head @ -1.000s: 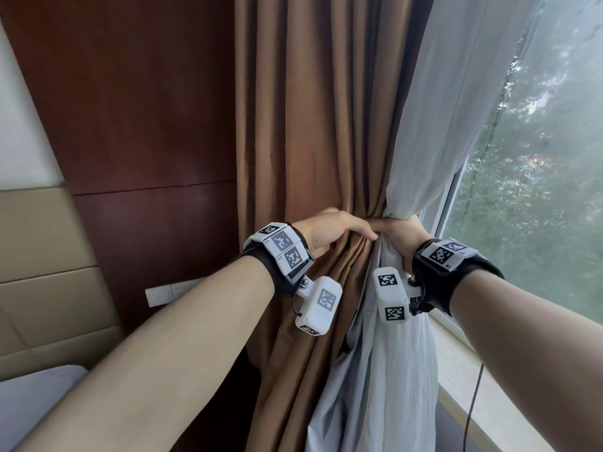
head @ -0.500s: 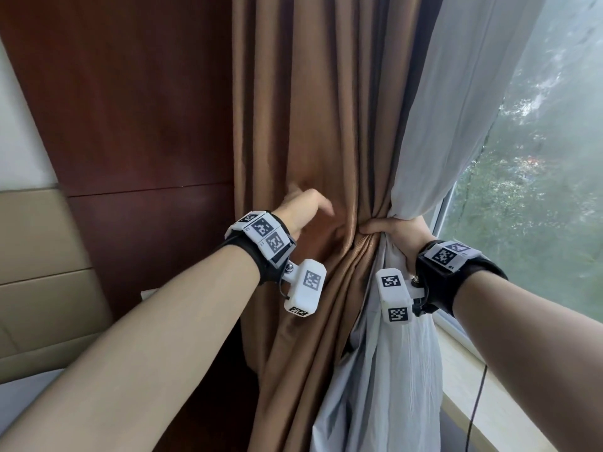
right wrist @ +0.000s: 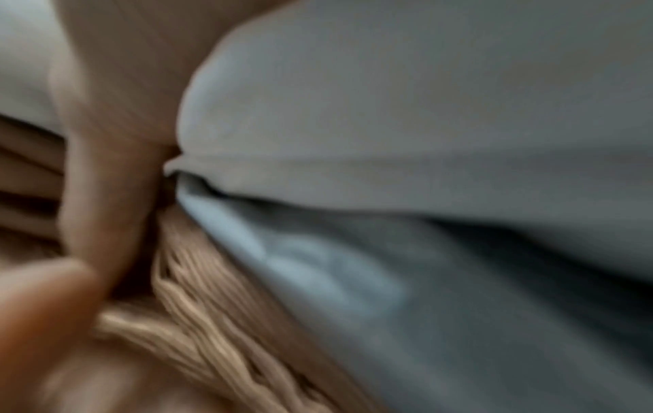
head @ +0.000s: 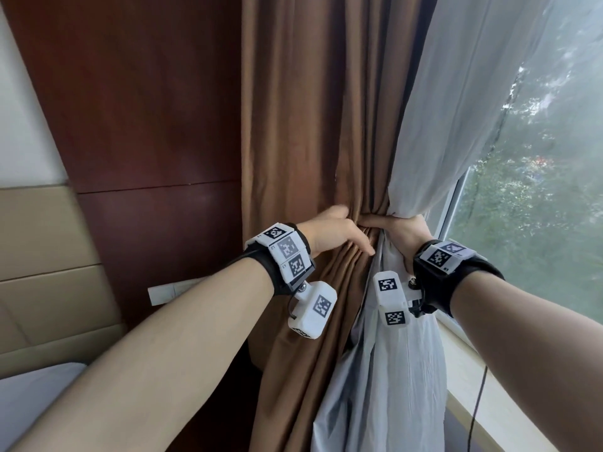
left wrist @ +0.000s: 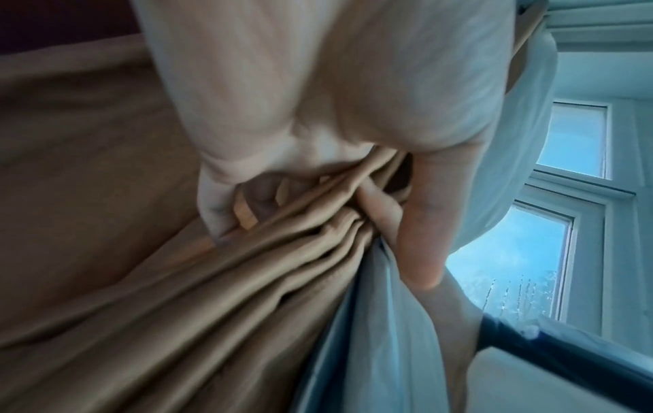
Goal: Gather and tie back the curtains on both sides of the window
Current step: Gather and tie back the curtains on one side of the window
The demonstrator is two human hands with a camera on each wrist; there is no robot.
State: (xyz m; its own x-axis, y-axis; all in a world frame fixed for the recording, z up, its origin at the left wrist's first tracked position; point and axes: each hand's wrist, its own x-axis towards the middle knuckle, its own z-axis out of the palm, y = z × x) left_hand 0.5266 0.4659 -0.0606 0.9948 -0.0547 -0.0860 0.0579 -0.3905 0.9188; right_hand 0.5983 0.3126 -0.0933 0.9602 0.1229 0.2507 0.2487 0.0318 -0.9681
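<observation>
A brown curtain (head: 293,125) hangs at centre with a pale sheer curtain (head: 456,109) beside it on the window side. My right hand (head: 398,228) grips both, bunched together at waist height. My left hand (head: 346,230) lies against the bunch from the left, its fingers curled into the brown folds (left wrist: 247,279). In the left wrist view the sheer curtain (left wrist: 388,349) falls just right of those folds. The blurred right wrist view shows a tan braided rope (right wrist: 219,329) under the sheer fabric (right wrist: 388,111), next to my thumb (right wrist: 106,195). Whether the rope is held is unclear.
The window (head: 538,207) and its pale sill (head: 489,386) are on the right, with a black cable (head: 478,402) hanging by the sill. A dark wood panel (head: 146,109), a white switch plate (head: 169,290), a padded headboard (head: 42,272) and bedding (head: 29,396) lie left.
My left hand left the bunch, reached left across the brown curtain, and has come back to the bunch with more folds. The right hand kept its grip in place.
</observation>
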